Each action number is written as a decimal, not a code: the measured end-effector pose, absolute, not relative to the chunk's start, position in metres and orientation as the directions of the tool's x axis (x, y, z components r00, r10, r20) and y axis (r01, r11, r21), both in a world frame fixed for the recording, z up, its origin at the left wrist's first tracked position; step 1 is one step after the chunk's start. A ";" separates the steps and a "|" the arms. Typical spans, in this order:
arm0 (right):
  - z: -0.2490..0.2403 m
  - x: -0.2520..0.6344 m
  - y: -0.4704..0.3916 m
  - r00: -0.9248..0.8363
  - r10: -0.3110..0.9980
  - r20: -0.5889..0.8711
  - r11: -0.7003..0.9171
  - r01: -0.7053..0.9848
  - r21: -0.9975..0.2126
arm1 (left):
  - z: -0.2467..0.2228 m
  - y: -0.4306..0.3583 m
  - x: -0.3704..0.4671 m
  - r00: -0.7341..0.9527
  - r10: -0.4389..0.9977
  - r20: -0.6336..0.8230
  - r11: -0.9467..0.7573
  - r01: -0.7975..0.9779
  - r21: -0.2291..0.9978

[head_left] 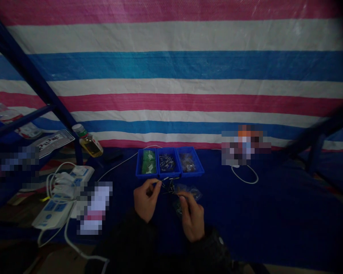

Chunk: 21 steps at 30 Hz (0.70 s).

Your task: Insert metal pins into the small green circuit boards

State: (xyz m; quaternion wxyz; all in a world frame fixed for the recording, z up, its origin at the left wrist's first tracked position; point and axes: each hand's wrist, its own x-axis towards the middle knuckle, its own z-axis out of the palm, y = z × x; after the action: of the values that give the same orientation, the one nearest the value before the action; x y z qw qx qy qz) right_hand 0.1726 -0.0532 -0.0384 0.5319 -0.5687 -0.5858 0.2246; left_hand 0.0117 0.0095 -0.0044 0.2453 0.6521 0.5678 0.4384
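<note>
My left hand (146,199) is closed in a pinch, with a thin metal pin (165,179) at its fingertips. Beside it, my right hand (192,216) is also pinched closed, on what looks like a small clear plastic bag (177,207) with greenish contents; the grip is partly hidden. Loose dark metal pins (171,185) lie on the blue surface between the hands. Just past the right fingertips lies another clear bag (194,193). Behind the hands stand three joined blue trays: the left tray (137,167) holds green packets, the middle tray (168,175) metal pins, the right tray (200,163) clear bags.
To the left are a white power strip (50,209) with plugs and cords, a blurred-out phone-like object (95,209) and a bottle of yellowish liquid (90,144). A white cable loop (255,175) lies at right. Striped sheeting (171,64) hangs behind, between dark blue metal bars (31,72).
</note>
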 end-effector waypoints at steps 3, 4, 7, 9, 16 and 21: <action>-0.041 0.174 -0.053 0.238 0.889 0.390 0.257 0.444 -0.858 | 0.017 0.039 0.023 -0.018 0.943 0.332 -0.255 0.603 0.756; -0.042 0.174 -0.053 0.247 0.885 0.395 0.256 0.450 -0.856 | 0.022 0.047 0.025 0.029 0.946 0.323 -0.267 0.635 0.725; -0.042 0.178 -0.054 0.279 0.869 0.408 0.248 0.468 -0.848 | 0.027 0.058 0.027 0.122 0.948 0.293 -0.293 0.690 0.661; -0.041 0.180 -0.055 0.292 0.863 0.413 0.248 0.467 -0.849 | 0.021 0.054 0.021 0.166 0.949 0.267 -0.302 0.723 0.622; -0.037 0.180 -0.058 0.265 0.894 0.362 0.230 0.422 -0.877 | -0.011 0.018 -0.002 0.347 0.933 0.094 -0.344 0.785 0.515; -0.035 0.178 -0.058 0.247 0.901 0.358 0.232 0.422 -0.876 | -0.015 0.013 0.003 0.338 0.941 -0.026 -0.301 0.867 0.398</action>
State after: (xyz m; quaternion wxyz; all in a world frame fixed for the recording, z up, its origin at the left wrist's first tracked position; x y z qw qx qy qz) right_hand 0.1780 -0.0575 -0.0354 0.5377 -0.5783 -0.5718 0.2225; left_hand 0.0035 0.0133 -0.0145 0.1736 0.7993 0.5653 0.1067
